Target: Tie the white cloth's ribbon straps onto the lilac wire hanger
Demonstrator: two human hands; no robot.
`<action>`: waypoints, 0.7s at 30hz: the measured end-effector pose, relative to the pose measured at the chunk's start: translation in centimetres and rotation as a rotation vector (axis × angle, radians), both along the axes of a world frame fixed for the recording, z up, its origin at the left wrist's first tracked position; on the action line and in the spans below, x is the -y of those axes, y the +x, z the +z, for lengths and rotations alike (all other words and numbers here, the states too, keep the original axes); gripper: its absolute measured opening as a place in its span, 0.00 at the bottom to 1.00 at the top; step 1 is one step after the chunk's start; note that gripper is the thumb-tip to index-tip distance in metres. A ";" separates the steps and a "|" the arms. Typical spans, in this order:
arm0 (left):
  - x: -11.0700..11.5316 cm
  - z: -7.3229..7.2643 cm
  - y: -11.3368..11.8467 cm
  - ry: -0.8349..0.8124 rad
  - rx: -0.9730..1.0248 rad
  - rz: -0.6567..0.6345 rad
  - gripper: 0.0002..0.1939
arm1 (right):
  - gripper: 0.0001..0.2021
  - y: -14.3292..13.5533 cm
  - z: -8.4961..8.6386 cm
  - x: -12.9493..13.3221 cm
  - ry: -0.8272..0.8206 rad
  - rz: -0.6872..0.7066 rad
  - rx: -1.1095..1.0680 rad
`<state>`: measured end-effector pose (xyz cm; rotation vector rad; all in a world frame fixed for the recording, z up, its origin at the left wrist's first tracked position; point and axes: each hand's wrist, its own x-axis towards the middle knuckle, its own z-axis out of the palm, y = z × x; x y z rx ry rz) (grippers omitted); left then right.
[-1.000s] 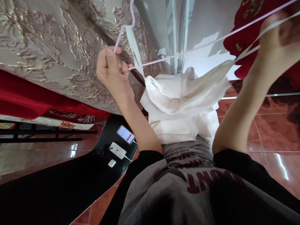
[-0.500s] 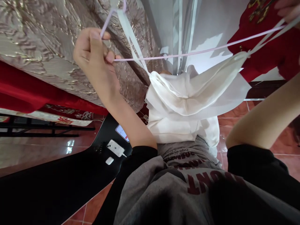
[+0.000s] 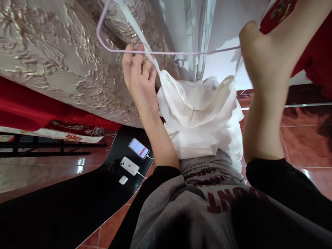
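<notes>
A pale pink hanger [image 3: 181, 53] spans the upper middle of the head view, its hook out of sight above. Over its left side runs a white strap [image 3: 138, 33] of a sheer white garment [image 3: 194, 114], which hangs below the bar down to my lap. My left hand [image 3: 140, 71] is by the bar's left part, fingers stretched up and apart beside the strap. At the bar's right end is my right hand [image 3: 256, 52], bent at the wrist and slightly blurred. Its fingers are turned away, so its grip is hidden. The garment's right strap partly disappears behind that hand.
Embossed gold-beige fabric [image 3: 64, 69] hangs at the left, above red cloth [image 3: 31, 100] and a black rack [image 3: 46, 145]. On a black bench [image 3: 64, 200] lie two phones, the lit one [image 3: 139, 148] on its cable, and a small white case [image 3: 123, 180]. More red cloth [image 3: 316, 52] hangs right.
My left hand has let go of the hanger's left corner and shifted right, beside the strap. My right hand has come inward and down along the bar. The hanger has moved left and sits more level.
</notes>
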<state>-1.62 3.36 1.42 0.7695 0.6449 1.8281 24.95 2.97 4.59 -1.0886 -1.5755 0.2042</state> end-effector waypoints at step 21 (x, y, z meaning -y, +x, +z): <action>4.1 5.7 -0.8 0.116 -0.239 0.113 0.29 | 0.18 -5.4 -6.3 1.5 -0.028 0.017 0.259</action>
